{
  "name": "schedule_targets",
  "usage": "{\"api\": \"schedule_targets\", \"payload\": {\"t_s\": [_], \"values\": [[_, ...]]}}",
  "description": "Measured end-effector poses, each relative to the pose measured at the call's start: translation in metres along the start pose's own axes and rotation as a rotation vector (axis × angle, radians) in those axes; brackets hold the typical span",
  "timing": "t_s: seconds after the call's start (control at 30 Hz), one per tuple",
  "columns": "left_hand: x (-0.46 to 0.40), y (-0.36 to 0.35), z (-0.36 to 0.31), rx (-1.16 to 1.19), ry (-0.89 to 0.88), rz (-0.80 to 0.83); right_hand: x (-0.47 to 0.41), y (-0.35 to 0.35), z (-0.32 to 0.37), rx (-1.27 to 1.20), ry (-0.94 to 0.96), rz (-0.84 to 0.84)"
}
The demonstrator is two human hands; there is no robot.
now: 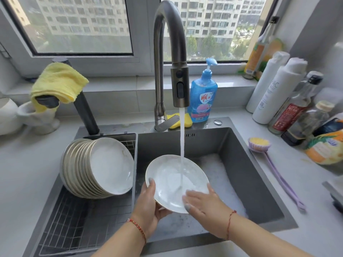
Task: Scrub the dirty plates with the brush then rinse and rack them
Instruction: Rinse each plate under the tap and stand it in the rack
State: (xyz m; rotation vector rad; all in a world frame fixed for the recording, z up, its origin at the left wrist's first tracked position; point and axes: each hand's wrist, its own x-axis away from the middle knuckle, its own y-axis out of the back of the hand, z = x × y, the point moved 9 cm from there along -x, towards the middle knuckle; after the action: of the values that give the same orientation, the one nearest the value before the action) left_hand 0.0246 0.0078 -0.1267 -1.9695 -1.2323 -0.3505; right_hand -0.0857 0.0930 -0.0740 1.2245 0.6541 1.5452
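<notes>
Rinsing under way, judging by the running water and the brush lying aside. Nearest, left hand point(148, 204) gripping the plate point(172, 182) at its near-left rim, thumb over the edge, fingers curled beneath, wrist angled up from below. Right hand point(202, 203) laid flat on the plate's inner face at the near-right side, fingers straight and spread, holding nothing, seemingly rubbing the glaze. Plate held tilted over the sink point(259, 173), above suds, stream from the faucet point(167, 52) striking its middle. Probably wet, slick and breakable, stiff ceramic of moderate weight; best taken at the rim with thumb above and fingers under, as now, and kept low over the basin in case of a slip. Left of that, stacked plates point(98, 166) leaning on edge in the wire rack point(74, 225). Right, on the counter, brush point(259, 145) lying untouched, well apart from both hands. Farther back, soap bottle point(203, 97) beside a yellow sponge point(185, 120).
</notes>
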Motion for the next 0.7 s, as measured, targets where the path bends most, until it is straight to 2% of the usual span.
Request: {"api": "schedule_targets", "payload": {"t_s": [0.13,0.2,0.3,0.4,0.47,0.57,0.7], "values": [[0.004,-0.005,-0.001,-0.054,-0.009,0.046,-0.012,-0.009,0.031,-0.423,0.085,0.108],[0.005,-0.008,0.002,-0.126,-0.015,0.054,-0.032,-0.014,0.043,-0.482,0.162,0.114],[0.006,-0.012,0.006,-0.186,-0.024,0.087,-0.068,-0.022,0.042,-0.211,0.172,0.066],[0.01,-0.019,0.004,-0.152,-0.018,0.138,-0.085,-0.009,0.022,-0.238,0.073,0.058],[0.01,-0.015,0.002,-0.111,-0.005,0.103,-0.087,-0.004,-0.004,-0.143,-0.03,0.07],[0.008,-0.008,-0.001,-0.097,-0.015,0.054,-0.085,-0.004,-0.041,0.15,-0.147,0.049],[0.005,0.003,-0.005,-0.109,-0.035,-0.02,-0.058,-0.01,-0.044,0.322,-0.161,0.173]]}}
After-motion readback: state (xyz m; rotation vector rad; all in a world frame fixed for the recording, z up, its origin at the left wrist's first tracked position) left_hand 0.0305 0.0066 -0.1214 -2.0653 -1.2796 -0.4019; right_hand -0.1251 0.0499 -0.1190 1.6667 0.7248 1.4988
